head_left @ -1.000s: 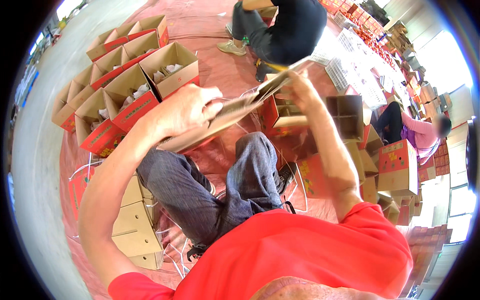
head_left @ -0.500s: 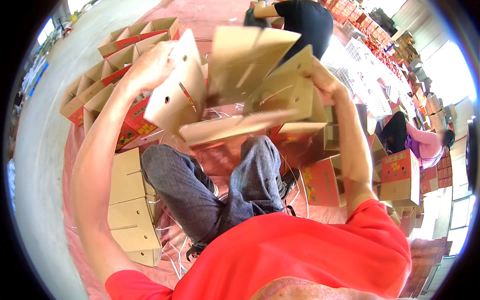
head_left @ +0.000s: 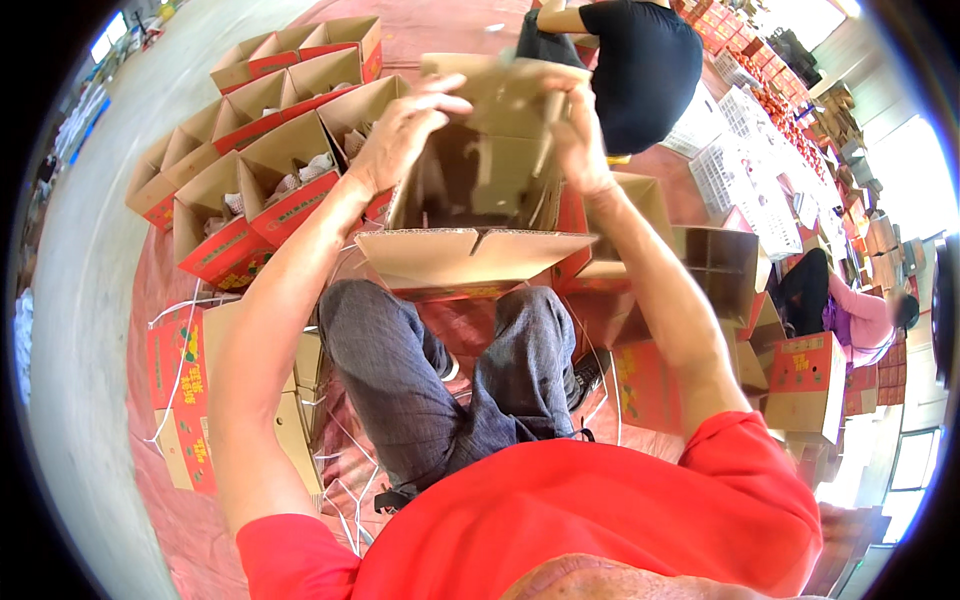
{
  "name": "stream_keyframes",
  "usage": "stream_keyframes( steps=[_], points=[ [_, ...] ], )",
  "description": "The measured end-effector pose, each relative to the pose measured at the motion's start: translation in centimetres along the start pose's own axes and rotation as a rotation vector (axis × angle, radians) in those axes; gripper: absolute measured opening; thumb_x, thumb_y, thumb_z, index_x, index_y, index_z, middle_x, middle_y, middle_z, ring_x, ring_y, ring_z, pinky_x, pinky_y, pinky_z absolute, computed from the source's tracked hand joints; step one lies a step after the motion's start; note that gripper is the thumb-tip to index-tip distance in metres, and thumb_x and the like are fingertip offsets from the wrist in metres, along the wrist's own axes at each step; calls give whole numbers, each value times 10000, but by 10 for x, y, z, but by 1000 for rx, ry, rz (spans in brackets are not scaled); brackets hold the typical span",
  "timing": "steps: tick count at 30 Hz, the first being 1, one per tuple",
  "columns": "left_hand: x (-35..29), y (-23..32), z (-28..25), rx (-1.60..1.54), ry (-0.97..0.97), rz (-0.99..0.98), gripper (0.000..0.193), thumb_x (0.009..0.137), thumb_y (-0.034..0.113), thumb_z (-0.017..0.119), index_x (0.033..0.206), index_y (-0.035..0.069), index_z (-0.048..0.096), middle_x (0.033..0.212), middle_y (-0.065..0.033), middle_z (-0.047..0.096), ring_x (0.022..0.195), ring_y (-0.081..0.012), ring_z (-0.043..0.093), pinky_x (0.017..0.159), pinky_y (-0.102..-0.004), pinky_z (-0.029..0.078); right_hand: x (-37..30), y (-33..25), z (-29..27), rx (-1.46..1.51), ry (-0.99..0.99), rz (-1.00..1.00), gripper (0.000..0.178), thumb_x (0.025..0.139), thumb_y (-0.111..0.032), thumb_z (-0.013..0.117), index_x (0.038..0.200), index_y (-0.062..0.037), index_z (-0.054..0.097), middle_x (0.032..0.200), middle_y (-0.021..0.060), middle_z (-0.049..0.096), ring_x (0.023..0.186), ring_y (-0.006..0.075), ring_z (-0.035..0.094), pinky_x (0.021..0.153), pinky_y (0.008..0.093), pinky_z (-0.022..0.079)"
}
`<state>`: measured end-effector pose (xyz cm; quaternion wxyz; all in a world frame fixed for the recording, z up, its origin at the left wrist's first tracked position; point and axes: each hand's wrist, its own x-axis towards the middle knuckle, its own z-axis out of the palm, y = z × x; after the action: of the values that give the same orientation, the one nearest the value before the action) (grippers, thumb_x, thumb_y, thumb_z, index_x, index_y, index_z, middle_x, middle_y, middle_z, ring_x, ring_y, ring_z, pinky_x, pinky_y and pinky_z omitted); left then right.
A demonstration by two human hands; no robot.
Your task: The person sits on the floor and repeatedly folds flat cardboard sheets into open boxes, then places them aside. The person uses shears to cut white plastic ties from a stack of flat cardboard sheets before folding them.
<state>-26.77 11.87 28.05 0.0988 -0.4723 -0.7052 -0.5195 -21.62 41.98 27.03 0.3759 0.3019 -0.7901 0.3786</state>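
Cardboard carton [head_left: 475, 260], mouth open, sits just beyond the knees [head_left: 355, 305], presumably for two-sided reach. Left hand [head_left: 405, 138] loosely spread by its left wall; right hand [head_left: 578, 135], well apart, blurred at opposite edge, grip indeterminate.

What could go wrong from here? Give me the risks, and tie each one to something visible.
1. The open cardboard box has its near flap jutting toward the knees; a raised leg might catch it.
2. Loose white straps lie on the red floor sheet near the legs; a foot could snag.
3. The left hand has its fingers spread, not clenched, so the box might shift if bumped.
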Motion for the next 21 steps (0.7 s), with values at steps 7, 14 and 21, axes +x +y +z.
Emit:
stream_keyframes(
  steps=[7, 14, 21],
  points=[
    [13, 16, 19, 344, -146, 226, 391, 1052, 356, 456, 963, 47, 677, 981, -161, 711, 1265, -377, 633, 1270, -547, 301, 3, 4, 12, -113, -144, -194, 237, 967, -29, 535, 1171, 25, 643, 1158, 203, 683, 1040, 362, 652, 878, 408, 534],
    [35, 3, 33, 557, -250, 187, 362, 1030, 340, 490, 882, 52, 653, 781, -192, 687, 899, -415, 684, 1147, -546, 421, 31, 18, 34, -92, -324, -338, 217, 912, -118, 568, 1046, 30, 654, 1066, 196, 654, 987, 424, 606, 928, 460, 484],
    [8, -29, 60, 664, -569, 52, 221, 884, 250, 626, 866, 55, 729, 1009, -230, 757, 1093, -423, 670, 1080, -512, 484, -38, 24, 67, -179, -661, 252, 487, 858, -72, 667, 1331, 1, 572, 1231, 229, 626, 1159, 442, 590, 1074, 512, 468]
  ],
)
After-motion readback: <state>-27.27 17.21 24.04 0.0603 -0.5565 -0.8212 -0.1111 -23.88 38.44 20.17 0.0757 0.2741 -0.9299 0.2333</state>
